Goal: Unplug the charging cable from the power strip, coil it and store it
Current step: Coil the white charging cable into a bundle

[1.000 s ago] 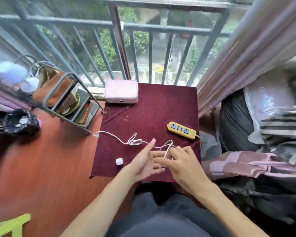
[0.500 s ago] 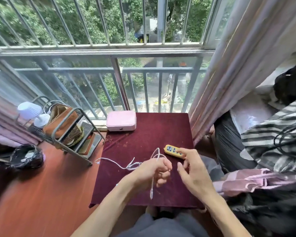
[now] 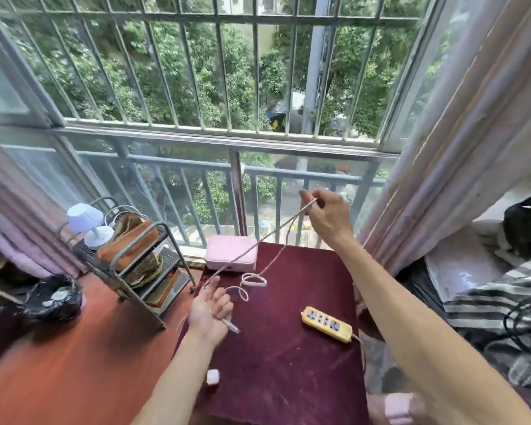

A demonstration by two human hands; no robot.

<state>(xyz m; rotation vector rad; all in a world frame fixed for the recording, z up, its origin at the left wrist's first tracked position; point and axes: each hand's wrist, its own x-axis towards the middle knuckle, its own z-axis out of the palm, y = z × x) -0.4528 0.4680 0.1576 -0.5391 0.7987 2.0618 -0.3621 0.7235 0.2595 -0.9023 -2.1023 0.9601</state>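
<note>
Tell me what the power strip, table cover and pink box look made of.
Power strip: likely hard yellow plastic, smooth moulded shell. Table cover: maroon fabric, probably velvet; matte nap with rub marks. Pink box: material unclear, smooth with rounded corners.

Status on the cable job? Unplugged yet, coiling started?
Done: nothing is plugged into the yellow power strip, and the white charger block lies apart near the table's front edge. In hand: the left hand holds one cable end while the right hand pulls the white cable up taut. Left: the slack on the table is only loosely looped, and nothing is stored.
</note>
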